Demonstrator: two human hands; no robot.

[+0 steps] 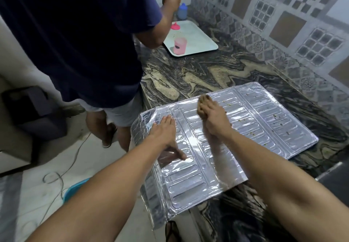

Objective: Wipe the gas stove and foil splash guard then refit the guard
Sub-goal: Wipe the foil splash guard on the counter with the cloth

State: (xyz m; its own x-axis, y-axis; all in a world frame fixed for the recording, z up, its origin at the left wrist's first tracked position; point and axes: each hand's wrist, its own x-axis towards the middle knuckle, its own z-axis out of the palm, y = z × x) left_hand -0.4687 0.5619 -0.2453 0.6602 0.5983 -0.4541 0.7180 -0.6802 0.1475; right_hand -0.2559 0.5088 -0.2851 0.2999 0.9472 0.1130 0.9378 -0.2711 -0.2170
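The foil splash guard (255, 128) lies unfolded flat on the marbled counter, its left panel hanging over the counter's edge. Small brown specks dot its right panels. My left hand (166, 130) presses flat on the left part of the foil, fingers straight and thumb spread. My right hand (209, 113) rests near the foil's far middle, fingers curled over a small brownish cloth or sponge (201, 107) that is mostly hidden under them. The gas stove itself is not clearly in view.
Another person in a dark blue shirt (75, 33) stands close on the left at the counter. A white tray (200, 39) with a pink cup (180, 46) and pink lid sits at the back. A tiled wall (283, 24) runs along the right. A cable and blue basin (75, 188) lie on the floor.
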